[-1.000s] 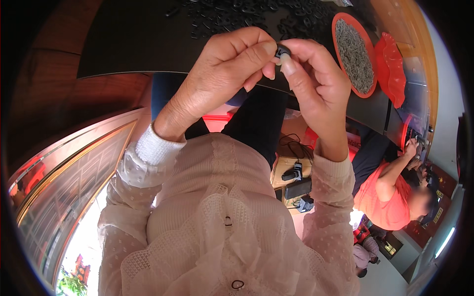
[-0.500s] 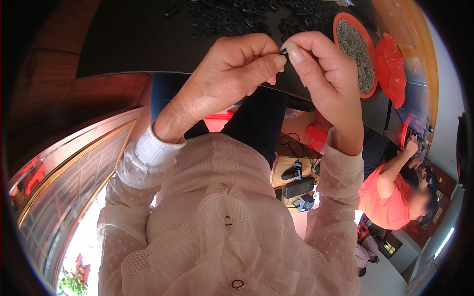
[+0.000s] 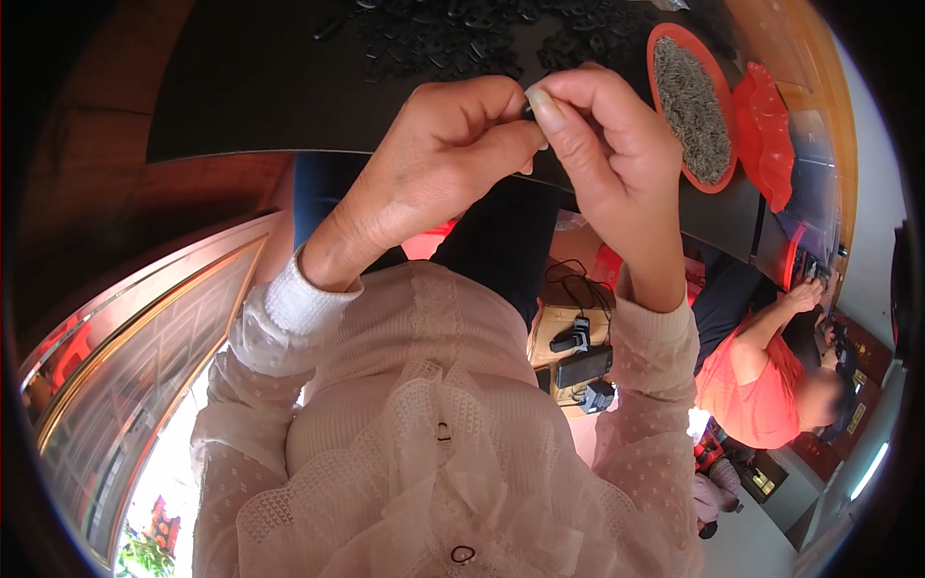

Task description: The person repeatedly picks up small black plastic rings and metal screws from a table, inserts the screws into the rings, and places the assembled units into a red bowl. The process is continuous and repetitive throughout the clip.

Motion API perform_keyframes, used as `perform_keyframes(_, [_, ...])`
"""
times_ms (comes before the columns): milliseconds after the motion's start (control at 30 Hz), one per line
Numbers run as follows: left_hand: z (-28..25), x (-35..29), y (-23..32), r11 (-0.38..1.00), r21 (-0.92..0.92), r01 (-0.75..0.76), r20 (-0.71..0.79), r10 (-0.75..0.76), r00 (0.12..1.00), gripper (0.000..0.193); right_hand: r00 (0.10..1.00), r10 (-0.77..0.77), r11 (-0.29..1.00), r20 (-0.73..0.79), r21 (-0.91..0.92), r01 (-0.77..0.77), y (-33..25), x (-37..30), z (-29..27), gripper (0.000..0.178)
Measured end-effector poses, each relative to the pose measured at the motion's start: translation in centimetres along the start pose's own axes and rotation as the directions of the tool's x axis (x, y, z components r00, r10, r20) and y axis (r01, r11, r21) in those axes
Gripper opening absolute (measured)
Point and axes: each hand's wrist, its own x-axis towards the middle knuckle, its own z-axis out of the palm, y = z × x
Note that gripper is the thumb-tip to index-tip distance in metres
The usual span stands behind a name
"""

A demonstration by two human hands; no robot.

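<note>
Above the near edge of the dark table, my two hands meet at the fingertips. My left hand (image 3: 451,159) is closed, with a small black part (image 3: 528,112) pinched at its thumb and forefinger. Most of that part is hidden by the fingers. My right hand (image 3: 621,144) is closed too, thumb and forefinger pressed together right against the part; whatever sits between them is too small to make out. Just beyond the hands lie loose black parts (image 3: 434,43), flat and small, with another group of black pieces (image 3: 588,43) to their right.
On the right stands an orange-red bowl (image 3: 729,144) full of thin grey metal pins or screws, beside a red wavy-edged dish (image 3: 766,135). The dark tabletop (image 3: 251,96) spreads left. Chargers and cables (image 3: 571,335) lie lower down. A person in an orange-red top (image 3: 747,385) works at right.
Both hands have shifted slightly left, the black part with them. My right hand has moved left against my left fingertips. The other person's arm has moved a little.
</note>
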Motion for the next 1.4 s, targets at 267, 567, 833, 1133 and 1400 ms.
perform_keyframes(267, [0.2,0.2,-0.5,0.999,-0.033,-0.014,-0.042,0.012,0.999,0.012,0.998,-0.056,0.997,-0.002,-0.054,0.056,0.1,-0.4,0.0,0.004])
perform_keyframes(567, [0.4,0.3,-0.2,1.000,0.004,0.026,-0.030,-0.026,0.999,0.017,0.982,0.189,0.982,0.010,0.012,-0.189,0.9,-1.7,-0.8,0.007])
perform_keyframes(833, [-0.3,0.5,1.0,0.989,-0.084,0.120,0.023,-0.118,0.993,0.027,0.996,0.055,0.998,0.064,-0.026,-0.054,0.8,-1.3,-0.5,0.009])
perform_keyframes(1133, [0.2,0.5,-0.7,0.999,-0.022,-0.032,-0.040,0.031,0.999,0.028,0.993,0.107,0.973,-0.055,-0.201,-0.116,2.4,1.7,-1.4,0.011])
perform_keyframes(1400, [-0.1,0.3,-2.1,0.881,0.195,-0.432,0.086,0.423,0.902,0.016,0.998,0.056,0.918,0.030,-0.395,-0.039,5.0,4.2,-2.1,0.013])
